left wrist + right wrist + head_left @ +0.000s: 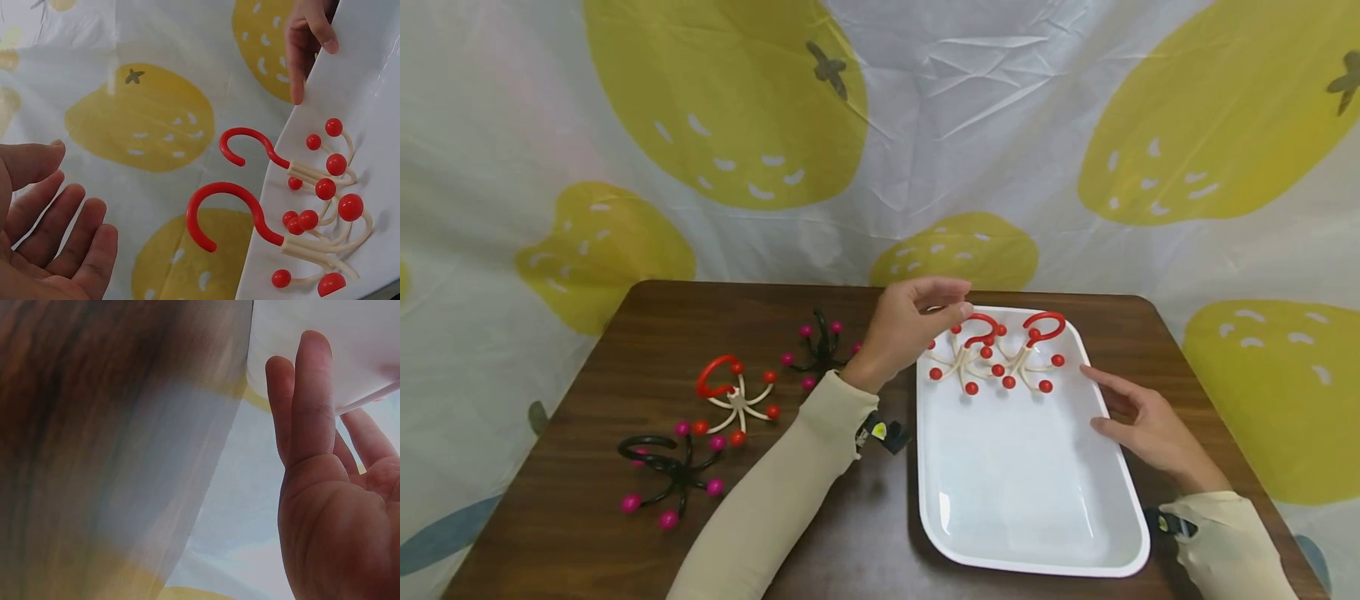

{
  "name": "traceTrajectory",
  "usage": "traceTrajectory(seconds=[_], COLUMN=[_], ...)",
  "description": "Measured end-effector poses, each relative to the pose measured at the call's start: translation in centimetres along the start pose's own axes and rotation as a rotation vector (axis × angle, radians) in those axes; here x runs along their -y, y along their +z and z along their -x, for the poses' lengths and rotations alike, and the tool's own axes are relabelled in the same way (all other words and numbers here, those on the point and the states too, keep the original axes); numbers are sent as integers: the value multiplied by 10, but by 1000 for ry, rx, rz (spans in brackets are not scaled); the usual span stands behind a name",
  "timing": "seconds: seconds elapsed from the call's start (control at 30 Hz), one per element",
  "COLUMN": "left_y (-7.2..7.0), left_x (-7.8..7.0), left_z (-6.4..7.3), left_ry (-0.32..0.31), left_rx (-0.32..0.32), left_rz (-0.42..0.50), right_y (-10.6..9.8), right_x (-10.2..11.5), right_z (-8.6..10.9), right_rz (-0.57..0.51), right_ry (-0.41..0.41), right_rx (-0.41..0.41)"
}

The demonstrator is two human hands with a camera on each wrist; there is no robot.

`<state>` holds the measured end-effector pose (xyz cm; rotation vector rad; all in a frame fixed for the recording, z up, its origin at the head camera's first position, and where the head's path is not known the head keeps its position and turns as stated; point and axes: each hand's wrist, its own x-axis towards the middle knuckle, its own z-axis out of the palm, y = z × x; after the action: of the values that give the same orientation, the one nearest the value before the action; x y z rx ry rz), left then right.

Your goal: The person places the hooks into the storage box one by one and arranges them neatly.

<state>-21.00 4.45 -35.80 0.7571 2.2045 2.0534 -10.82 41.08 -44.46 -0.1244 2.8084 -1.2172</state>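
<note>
The left hand (908,333) hung loose and empty near two red-hooked, cream-legged, ball-tipped pieces (962,358) inside the white rectangular tray (1015,475); the right hand (1157,433), fingers extended, touched its side. Loading seemed underway; the matching piece (737,400) on the brown table (880,542) likely called for pinching.
</note>
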Motion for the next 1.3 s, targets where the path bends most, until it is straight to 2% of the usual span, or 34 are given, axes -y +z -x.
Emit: traceTrajectory(seconds=[0.27, 0.5, 0.8, 1.0, 1.3], left_y=[-15, -34, -63, -81, -103], left_x=[-7, -6, -4, -3, 10], left_z=[10, 19, 33, 43, 57], left_ry=[33, 53, 7, -4, -69], left_rx=[-65, -131, -210, -271, -346], left_rz=[-10, 45, 92, 36, -17], right_y=[0, -3, -2, -1, -2], right_x=[-1, -3, -3, 1, -1], right_z=[-2, -5, -3, 0, 1], right_rz=[5, 4, -7, -13, -27], right_ry=[-8, -20, -25, -20, -34], right_rx=[3, 18, 22, 26, 46])
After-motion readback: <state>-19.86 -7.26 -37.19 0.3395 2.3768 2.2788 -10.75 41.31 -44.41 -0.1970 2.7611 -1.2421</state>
